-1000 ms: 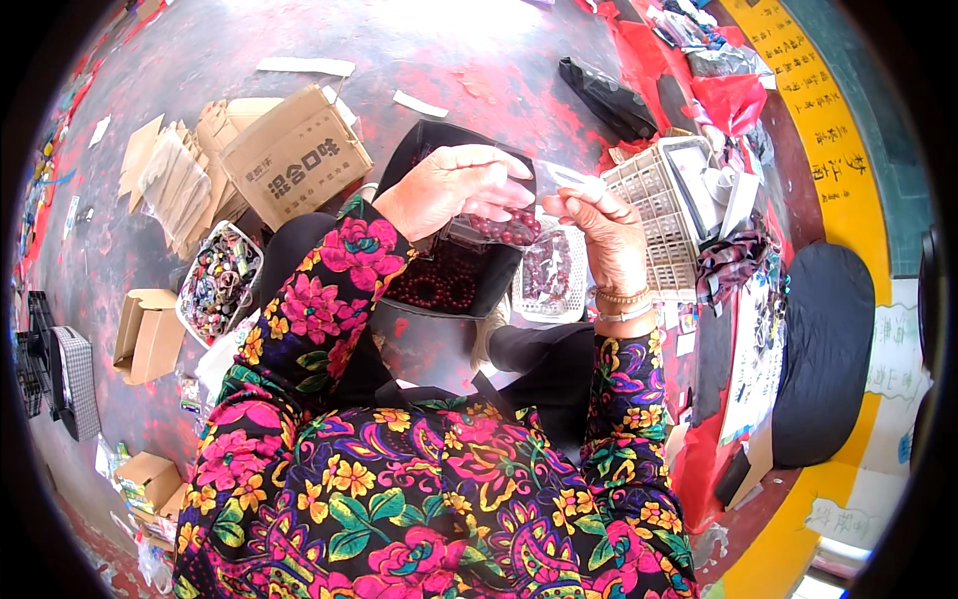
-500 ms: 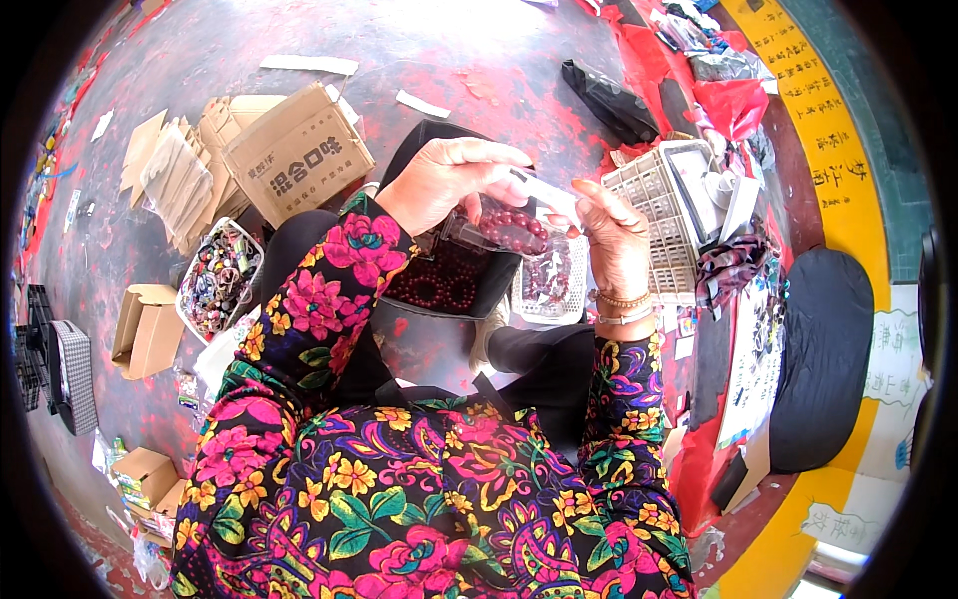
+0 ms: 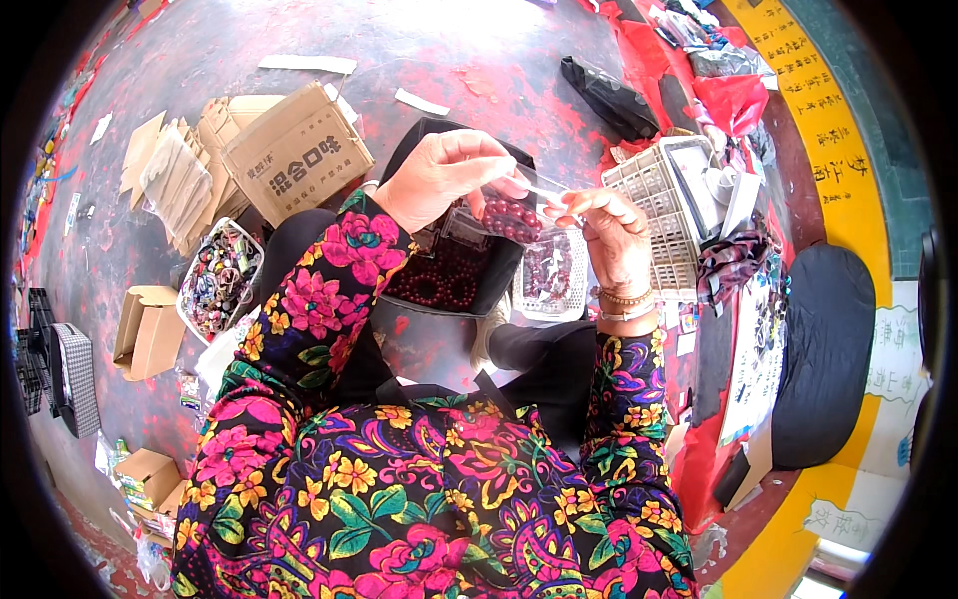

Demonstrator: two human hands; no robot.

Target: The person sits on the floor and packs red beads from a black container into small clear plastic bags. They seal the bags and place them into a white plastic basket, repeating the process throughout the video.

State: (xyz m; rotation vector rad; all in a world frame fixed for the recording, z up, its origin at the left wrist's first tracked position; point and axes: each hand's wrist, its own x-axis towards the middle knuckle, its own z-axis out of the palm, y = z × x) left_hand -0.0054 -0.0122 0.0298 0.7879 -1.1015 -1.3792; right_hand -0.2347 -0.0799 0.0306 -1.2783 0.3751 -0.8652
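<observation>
Dark red beads sit in a small clear plastic bag held up in front of me. My left hand pinches the bag's upper left edge between thumb and fingers. At the opposite end of the bag's top edge, my right hand has its thumb and fingertips closed on the plastic. Right below the bag stands a black box with many dark red bead strings inside. Beside it, partly behind the bag and my right hand, is a white plastic basket with bagged red beads in it.
A cardboard carton and flattened cardboard lie at the upper left. Nearer on the left are a white basket of small colourful items and an open small carton. A beige crate stands right of my right hand.
My right hand has turned, its fingers now curled toward the bag's edge. The bag's top has narrowed from a wide white band to a thin line, and the beads hang slightly lower.
</observation>
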